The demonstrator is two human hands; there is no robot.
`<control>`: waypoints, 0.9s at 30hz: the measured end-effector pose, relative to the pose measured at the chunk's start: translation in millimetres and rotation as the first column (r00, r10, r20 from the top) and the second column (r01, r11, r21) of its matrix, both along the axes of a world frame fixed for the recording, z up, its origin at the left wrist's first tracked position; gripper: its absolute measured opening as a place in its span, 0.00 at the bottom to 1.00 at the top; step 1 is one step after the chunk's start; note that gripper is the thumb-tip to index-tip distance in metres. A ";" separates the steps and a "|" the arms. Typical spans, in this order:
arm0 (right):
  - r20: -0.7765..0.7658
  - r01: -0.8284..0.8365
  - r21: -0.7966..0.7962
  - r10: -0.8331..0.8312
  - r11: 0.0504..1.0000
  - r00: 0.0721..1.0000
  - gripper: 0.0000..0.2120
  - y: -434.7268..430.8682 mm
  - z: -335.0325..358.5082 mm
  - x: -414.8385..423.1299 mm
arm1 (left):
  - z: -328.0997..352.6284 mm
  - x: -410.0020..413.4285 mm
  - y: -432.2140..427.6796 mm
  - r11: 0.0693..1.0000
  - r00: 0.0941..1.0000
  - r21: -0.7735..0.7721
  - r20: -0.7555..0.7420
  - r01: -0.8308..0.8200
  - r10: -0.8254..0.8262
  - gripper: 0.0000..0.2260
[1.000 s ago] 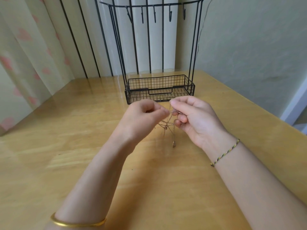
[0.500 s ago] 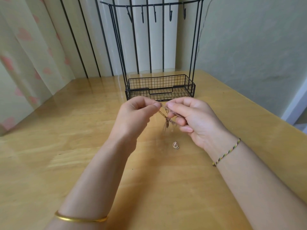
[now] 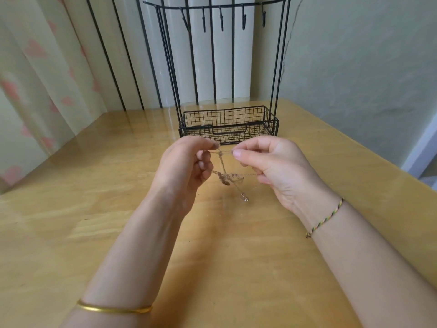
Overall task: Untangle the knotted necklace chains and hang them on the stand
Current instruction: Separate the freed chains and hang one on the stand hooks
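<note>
Chains (image 3: 227, 178) before stand (image 3: 228, 125)

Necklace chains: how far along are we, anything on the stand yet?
Done: nothing visible; the hooks on the stand are all bare. In hand: the left hand and right hand each pinch the chains, holding a strand taut above the table, with a knotted clump hanging below it. Left: loosen that clump, separate the chains, then hang each on a hook.

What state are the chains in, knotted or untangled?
Knotted: the chains form a clump, pinched between the left hand and right hand.
</note>
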State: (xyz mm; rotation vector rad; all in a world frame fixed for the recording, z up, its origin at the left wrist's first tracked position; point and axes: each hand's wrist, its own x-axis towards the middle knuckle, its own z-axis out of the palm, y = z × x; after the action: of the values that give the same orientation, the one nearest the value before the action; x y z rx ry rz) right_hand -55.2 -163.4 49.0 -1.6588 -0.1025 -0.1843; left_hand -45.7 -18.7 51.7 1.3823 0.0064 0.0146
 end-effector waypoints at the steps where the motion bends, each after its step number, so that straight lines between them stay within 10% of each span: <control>1: 0.007 0.005 0.013 -0.006 1.000 1.000 0.02 -0.3 0.5 -0.5 | -0.1 -0.5 -0.2 1.000 1.000 0.013 0.003 -0.003 0.003 0.05; 27: -0.064 0.177 0.402 -0.165 0.898 0.984 0.07 -7.7 4.7 6.7 | 7.5 -6.8 3.7 0.998 0.997 0.011 0.062 -0.056 0.055 0.07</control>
State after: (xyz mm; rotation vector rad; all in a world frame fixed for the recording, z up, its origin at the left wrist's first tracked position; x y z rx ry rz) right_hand -48.5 -171.1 53.7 -1.2507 0.1003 -0.2955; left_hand -52.5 -15.0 59.2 1.3933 -0.0067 0.1038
